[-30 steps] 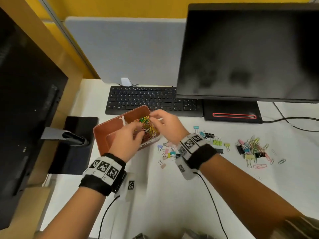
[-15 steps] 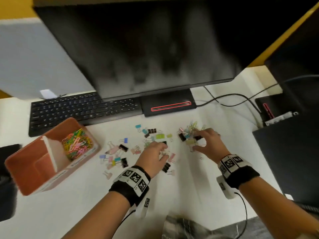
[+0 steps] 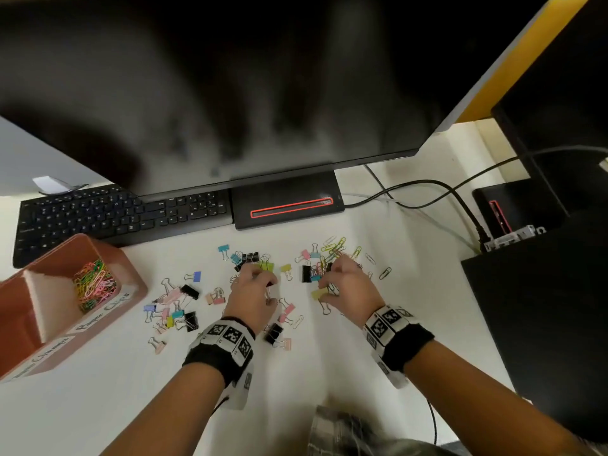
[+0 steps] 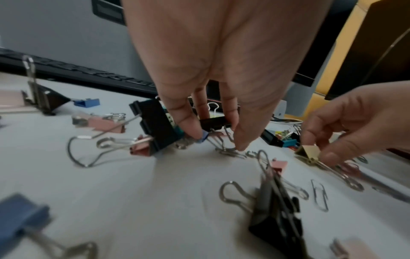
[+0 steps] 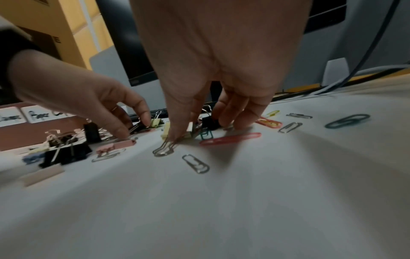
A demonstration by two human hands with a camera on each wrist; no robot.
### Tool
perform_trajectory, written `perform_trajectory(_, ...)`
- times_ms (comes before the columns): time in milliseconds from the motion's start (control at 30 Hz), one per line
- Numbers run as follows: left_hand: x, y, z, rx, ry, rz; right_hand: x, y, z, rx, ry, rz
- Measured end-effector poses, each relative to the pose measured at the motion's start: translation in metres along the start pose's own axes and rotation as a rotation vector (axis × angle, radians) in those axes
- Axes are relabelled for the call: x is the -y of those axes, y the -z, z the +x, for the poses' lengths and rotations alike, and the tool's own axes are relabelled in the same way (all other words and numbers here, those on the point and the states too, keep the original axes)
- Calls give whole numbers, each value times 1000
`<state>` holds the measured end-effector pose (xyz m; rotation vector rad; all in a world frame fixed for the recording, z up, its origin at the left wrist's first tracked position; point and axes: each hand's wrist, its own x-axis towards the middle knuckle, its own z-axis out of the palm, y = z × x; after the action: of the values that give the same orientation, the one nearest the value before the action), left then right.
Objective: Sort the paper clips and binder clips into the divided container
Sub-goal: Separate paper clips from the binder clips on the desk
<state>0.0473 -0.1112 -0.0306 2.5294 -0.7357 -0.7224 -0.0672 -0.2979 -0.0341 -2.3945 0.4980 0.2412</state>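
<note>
The terracotta divided container (image 3: 131, 284) sits at the left, and coloured paper clips (image 3: 95, 284) fill its far compartment. Binder clips and paper clips lie scattered on the white desk in front of the monitor. My left hand (image 3: 263, 284) reaches down among them; in the left wrist view its thumb and fingers (image 4: 241, 140) pinch a small black binder clip (image 4: 214, 121). My right hand (image 3: 329, 281) is at the mixed pile to the right and pinches a pale yellow binder clip (image 4: 308, 152) between thumb and forefinger. The same yellow binder clip (image 5: 165, 131) shows under the thumb in the right wrist view.
A black keyboard (image 3: 115, 215) and the monitor base (image 3: 286, 199) lie behind the clips. Cables (image 3: 427, 192) run to the right toward a black box (image 3: 543, 307). A large black binder clip (image 4: 277, 219) and loose paper clips (image 5: 196, 163) lie near my wrists.
Both hands left the container and moved right to the scattered clips. The view swung right, so the container now sits at the far left. Each hand has closed on a binder clip.
</note>
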Motion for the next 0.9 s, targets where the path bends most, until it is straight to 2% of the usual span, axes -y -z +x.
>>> perform_trajectory(200, 9, 11, -9, -128, -8, 17, 5, 2, -10, -91, 170, 8)
perform_trajectory(300, 14, 16, -20, -203, -56, -20, -4, 19, 3, -171, 83, 22)
perform_trajectory(367, 16, 16, -27, -159, -79, -9, -11, 31, 15, -190, 36, -3)
perform_trajectory(467, 14, 9, -33, -87, -138, 66, -11, 37, 31, -99, 73, -50)
perform_trajectory(567, 5, -1, -26, -61, -178, 132, -2, 36, 41, 144, 86, -102)
perform_trajectory(633, 1, -5, -19, -47, -157, 182, 3, 35, 43, 220, 56, -97)
perform_trajectory(833, 8, -12, -14, -29, -102, 200, -5, 34, 26, 269, -9, -9)
perform_trajectory(900, 9, -13, -15, -5, -98, 219, -9, 34, 21, 226, 6, -10)
